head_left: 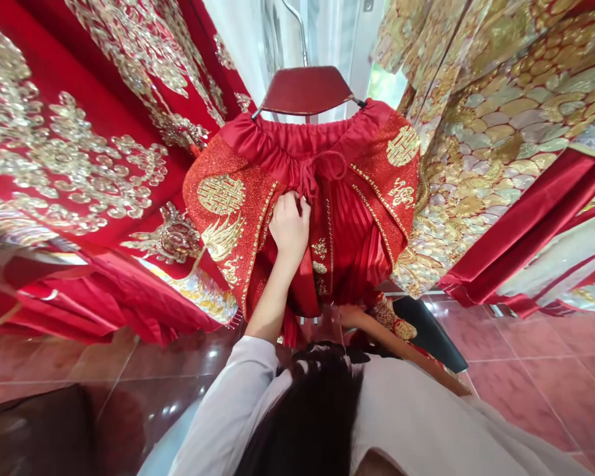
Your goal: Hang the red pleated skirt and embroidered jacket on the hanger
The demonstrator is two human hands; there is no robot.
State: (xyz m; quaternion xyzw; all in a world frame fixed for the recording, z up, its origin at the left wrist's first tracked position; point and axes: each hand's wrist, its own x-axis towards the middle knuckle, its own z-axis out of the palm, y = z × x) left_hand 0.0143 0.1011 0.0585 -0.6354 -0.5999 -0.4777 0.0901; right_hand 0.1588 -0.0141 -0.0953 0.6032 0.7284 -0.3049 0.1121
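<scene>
A red skirt point(213, 231) with gold embroidery and a gathered waist hangs in front of me, clipped to a dark red hanger point(310, 91). Its drawstring is tied in a bow point(327, 166) at the middle of the waist. My left hand point(290, 221) is closed on the skirt's front just below that bow; its fingertips are partly hidden in the cloth. Lower down, my right hand point(348, 316) is by the skirt's hem, small and blurred, with its fingers not clear. Pleated red cloth point(359, 231) shows between the embroidered panels.
Red garments with silvery beading point(99, 178) hang at the left, and a gold scale-patterned garment point(506, 125) at the right. A black flat object point(434, 337) stands low at the right on the reddish tiled floor point(535, 377). A dark brown item point(34, 430) lies lower left.
</scene>
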